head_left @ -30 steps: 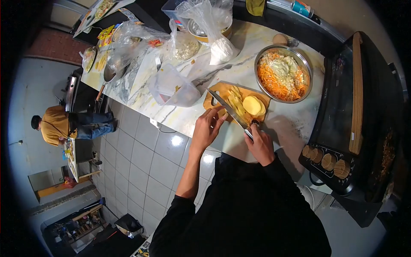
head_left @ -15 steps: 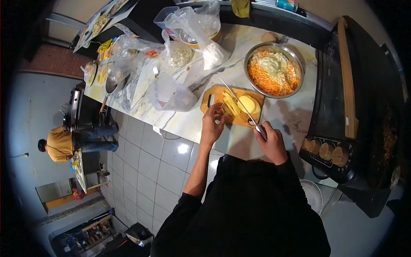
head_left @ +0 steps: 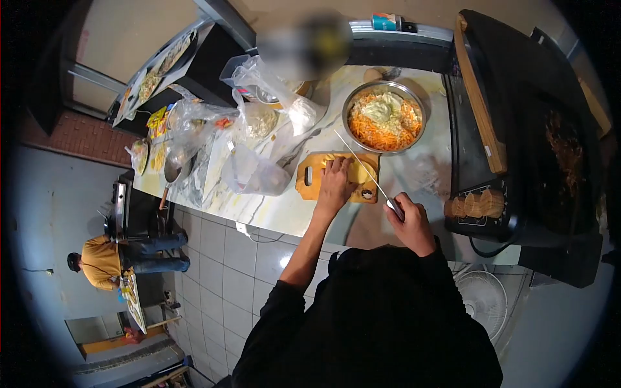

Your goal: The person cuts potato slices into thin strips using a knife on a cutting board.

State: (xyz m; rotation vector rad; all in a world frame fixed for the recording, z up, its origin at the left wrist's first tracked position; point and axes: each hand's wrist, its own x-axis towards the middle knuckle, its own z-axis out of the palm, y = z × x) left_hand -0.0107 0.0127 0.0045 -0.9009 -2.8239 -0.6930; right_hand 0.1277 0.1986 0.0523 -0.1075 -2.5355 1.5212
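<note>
A wooden cutting board (head_left: 304, 187) lies near the counter's front edge, bearing pale yellow strips and slices (head_left: 359, 172). My left hand (head_left: 336, 185) is over the strips, its fingers together and bent down on them, hiding most of them. In my right hand (head_left: 411, 223) is the handle of a long knife (head_left: 363, 164), whose thin blade points up and left across the board, over the slices. Behind the board, a steel bowl (head_left: 420, 138) holds shredded orange and pale food with a light mound on top.
Left of the board are a clear plastic container (head_left: 259, 177), plastic bags (head_left: 303, 115) and a pan (head_left: 173, 171). A black griddle (head_left: 479, 200) stands right, a fan (head_left: 482, 301) below it. A person (head_left: 100, 262) in yellow stands far left.
My left hand has moved from the strips' left side onto them, its fingers closing over them. The knife stays in my right hand, slightly farther from my left. The camera view has shifted.
</note>
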